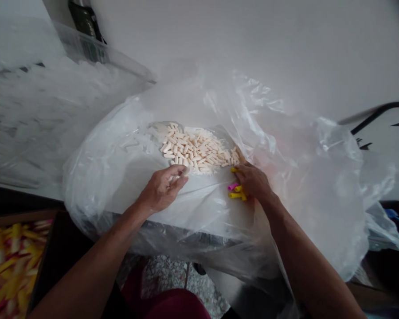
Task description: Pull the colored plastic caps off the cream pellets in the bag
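**First speaker:** Where are your hands sitting right now?

**Second speaker:** Your left hand (pixel 161 188) is resting curled at the near edge of the heap of pale cream cylindrical pieces (pixel 196 148). Its fingers are bending inward, and something pale is showing by them, but I can't tell whether they're clenching it. Your right hand (pixel 252 181) is lying palm down just beside the heap, with its fingertips reaching toward the far end.

**First speaker:** And what's lying by that right hand?

**Second speaker:** A small cluster of short pink and yellow tubes (pixel 236 190) is sitting just under it, and your hand is touching them or nearly so. Whether it's grasping any is hidden. All of this is lying on a crumpled clear plastic bag (pixel 96 177).

**First speaker:** How do things stand?

**Second speaker:** The pale heap is taking up most of the middle of the bag, and only a few coloured tubes are lying beside it. Lower left, a shallow wooden-rimmed tray (pixel 20 217) is holding a dense mass of blurred yellow, red and white pieces (pixel 15 266) — far more colour there than by your hands.
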### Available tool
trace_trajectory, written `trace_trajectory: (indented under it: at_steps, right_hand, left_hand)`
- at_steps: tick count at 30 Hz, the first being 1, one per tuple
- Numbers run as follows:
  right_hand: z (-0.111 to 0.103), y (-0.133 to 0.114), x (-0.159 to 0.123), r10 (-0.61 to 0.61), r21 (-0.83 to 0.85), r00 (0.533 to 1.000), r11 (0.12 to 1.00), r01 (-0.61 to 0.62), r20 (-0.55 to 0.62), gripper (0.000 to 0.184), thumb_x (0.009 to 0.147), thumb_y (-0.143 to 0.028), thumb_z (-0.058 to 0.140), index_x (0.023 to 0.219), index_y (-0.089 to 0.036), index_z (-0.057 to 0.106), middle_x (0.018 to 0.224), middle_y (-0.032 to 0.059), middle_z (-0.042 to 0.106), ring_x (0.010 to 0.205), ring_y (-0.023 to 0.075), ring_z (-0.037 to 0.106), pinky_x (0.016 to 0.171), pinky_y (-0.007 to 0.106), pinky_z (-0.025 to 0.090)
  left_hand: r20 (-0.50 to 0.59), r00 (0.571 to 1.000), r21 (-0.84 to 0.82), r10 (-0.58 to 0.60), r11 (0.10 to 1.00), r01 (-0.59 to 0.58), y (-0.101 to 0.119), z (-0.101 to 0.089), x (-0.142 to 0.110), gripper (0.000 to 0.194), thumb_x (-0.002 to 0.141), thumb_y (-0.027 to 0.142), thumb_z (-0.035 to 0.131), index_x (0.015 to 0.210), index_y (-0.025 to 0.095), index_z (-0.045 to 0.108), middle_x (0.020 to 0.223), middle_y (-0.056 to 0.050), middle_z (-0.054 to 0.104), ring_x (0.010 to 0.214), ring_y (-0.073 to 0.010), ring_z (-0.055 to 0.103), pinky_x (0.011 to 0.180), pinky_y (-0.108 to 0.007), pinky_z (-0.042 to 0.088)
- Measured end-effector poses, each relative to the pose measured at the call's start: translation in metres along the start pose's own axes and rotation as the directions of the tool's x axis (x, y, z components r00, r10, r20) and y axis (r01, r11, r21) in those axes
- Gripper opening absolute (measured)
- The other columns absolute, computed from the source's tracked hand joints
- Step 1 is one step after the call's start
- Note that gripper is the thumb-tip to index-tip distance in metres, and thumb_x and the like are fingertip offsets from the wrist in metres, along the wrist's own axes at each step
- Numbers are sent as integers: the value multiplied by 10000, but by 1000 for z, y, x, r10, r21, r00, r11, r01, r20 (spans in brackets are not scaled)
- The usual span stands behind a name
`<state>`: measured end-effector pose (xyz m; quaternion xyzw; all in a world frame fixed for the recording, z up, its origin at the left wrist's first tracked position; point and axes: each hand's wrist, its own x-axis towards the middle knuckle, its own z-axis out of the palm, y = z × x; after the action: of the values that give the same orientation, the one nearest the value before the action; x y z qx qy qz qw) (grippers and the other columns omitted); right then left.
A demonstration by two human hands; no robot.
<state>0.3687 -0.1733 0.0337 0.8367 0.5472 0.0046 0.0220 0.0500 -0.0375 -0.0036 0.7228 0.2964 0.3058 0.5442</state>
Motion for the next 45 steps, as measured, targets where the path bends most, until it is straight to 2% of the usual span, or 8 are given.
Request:
trace_trajectory:
  at_steps: [5,7,9,12,15,19,38,45]
  right_hand:
    - [0,-8,-3,84,288,987,957,-41,-138,166,989,-328,606,1066,-206,688,976,95,755,835,242,693,764,352,518]
    - [-4,-22,-8,104,554,967,831,44,-233,238,972,-401,661,1111,-208,654,911,53,729,748,196,654,706,324,519]
    - [-11,-41,-15,98,778,959,610,154,-267,346,946,-460,716,1173,-213,631,870,19,714,700,167,635,656,300,529]
    - [-23,-73,-27,43,928,973,312,203,-227,382,942,-452,762,1228,-226,647,916,24,755,717,154,675,682,305,582]
    - [-30,-96,-38,-29,965,981,175,194,-192,273,953,-404,783,1155,-241,698,992,31,783,795,154,716,769,320,622]
    - [-26,-105,-44,-77,981,983,86,171,-164,232,954,-375,795,1139,-256,722,1032,19,781,864,155,730,856,340,637]
    - [-19,-102,-46,-242,976,964,160,150,-108,180,1028,-375,704,1152,-247,686,1029,32,723,959,173,684,906,345,561]
    - [-20,-95,-46,-213,837,966,493,237,-148,229,1039,-467,671,1060,-240,672,930,15,676,871,169,630,778,317,498]
  left_hand:
    - [31,1000,-23,-4,1000,4,-3,1,0,285,947,449,702,1112,225,763,1037,-46,782,834,-181,696,736,-274,543]
    - [41,999,-28,2,1000,-1,-4,1,0,293,955,466,693,1105,223,761,1065,-51,783,871,-186,707,746,-274,548]
    - [55,998,-18,3,1000,-2,-5,2,0,330,954,500,692,1108,216,760,1089,-56,785,908,-195,713,772,-283,558]
    - [96,995,-8,-2,1000,3,-4,4,-1,399,948,549,689,1125,199,762,1110,-61,789,938,-204,717,804,-293,568]
    - [139,990,-11,-7,1000,9,-1,6,-2,428,962,571,667,1139,194,765,1105,-52,792,924,-192,715,801,-283,560]
    - [183,983,-20,-6,1000,10,2,7,-2,412,986,558,646,1136,194,769,1072,-34,795,905,-172,713,802,-271,548]
    - [229,971,32,67,997,-77,-3,10,-1,401,1007,522,633,1171,192,793,1132,-68,817,945,-198,740,848,-324,574]
    - [261,963,54,73,995,-90,-1,9,-2,397,1012,518,621,1157,192,794,1026,-41,819,841,-175,719,722,-276,525]
